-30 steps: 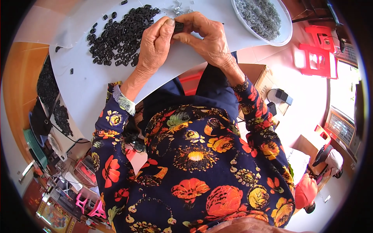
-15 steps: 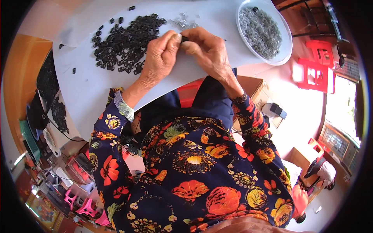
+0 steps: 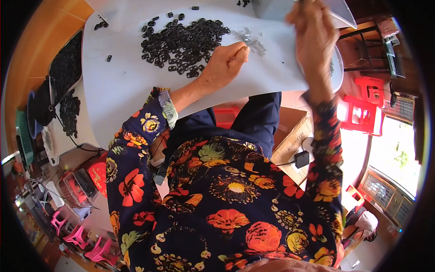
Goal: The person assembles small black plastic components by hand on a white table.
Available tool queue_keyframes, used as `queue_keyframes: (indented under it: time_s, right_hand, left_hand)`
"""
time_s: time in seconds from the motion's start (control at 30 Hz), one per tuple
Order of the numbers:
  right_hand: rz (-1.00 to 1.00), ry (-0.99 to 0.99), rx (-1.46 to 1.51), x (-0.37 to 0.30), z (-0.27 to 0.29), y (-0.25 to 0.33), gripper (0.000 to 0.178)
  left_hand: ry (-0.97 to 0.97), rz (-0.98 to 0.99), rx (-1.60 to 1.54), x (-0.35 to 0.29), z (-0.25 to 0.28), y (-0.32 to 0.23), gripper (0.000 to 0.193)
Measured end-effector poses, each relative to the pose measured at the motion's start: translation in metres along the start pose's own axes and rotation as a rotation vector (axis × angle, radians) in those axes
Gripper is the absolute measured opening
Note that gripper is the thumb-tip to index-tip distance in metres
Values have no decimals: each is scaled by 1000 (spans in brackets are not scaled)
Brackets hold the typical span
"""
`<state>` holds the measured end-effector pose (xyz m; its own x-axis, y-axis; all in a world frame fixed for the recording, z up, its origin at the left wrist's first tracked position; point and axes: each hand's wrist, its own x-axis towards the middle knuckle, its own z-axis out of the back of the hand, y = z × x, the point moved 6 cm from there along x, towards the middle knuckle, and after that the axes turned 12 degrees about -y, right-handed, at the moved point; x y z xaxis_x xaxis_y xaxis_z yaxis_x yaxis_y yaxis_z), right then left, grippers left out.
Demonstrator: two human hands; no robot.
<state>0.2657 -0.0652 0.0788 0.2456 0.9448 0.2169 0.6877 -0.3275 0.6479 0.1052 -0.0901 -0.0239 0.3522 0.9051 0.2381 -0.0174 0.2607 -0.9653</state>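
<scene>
My left hand (image 3: pixel 225 65) is curled into a fist just over the near right edge of a heap of small black plastic pieces (image 3: pixel 186 38). Whatever its fingers may hold is hidden. Blurred by motion, my right hand (image 3: pixel 315 38) reaches far forward on the right, by a pale container (image 3: pixel 272 10) at the table's far edge. I cannot make out anything in its fingers. Between the hands lies a small scatter of clear plastic bits (image 3: pixel 254 44). My right hand and forearm mostly cover the round tub of clear pieces (image 3: pixel 337 72).
Everything lies on a pale table (image 3: pixel 113 104). Left of it, many more black pieces (image 3: pixel 68 68) fill a dark tray and spill beside it. A cardboard box (image 3: pixel 292 136) stands near my legs. Red stools (image 3: pixel 360 115) are at the right.
My hands have parted. The right one has swung forward and right, away from the left, which has closed into a fist. The view has shifted, showing the pale container.
</scene>
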Motion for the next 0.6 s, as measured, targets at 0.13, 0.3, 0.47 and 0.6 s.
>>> queue_keyframes:
  time_s: [0.13, 0.3, 0.47, 0.6]
  right_hand:
    - [266, -334, -568, 55, -2, 48, 26]
    - [254, -151, -802, 9, 13, 1, 20]
    - [108, -127, -921, -50, 44, -37, 24]
    - [25, -141, -907, -66, 58, -54, 24]
  left_hand:
    - [30, -62, 4, 6, -10, -1, 26]
    - [-90, -453, 147, 22, 1, -11, 11]
    - [-282, -634, 840, 74, 80, -24, 10]
    - [-149, -491, 1088, 98, 127, 11, 11]
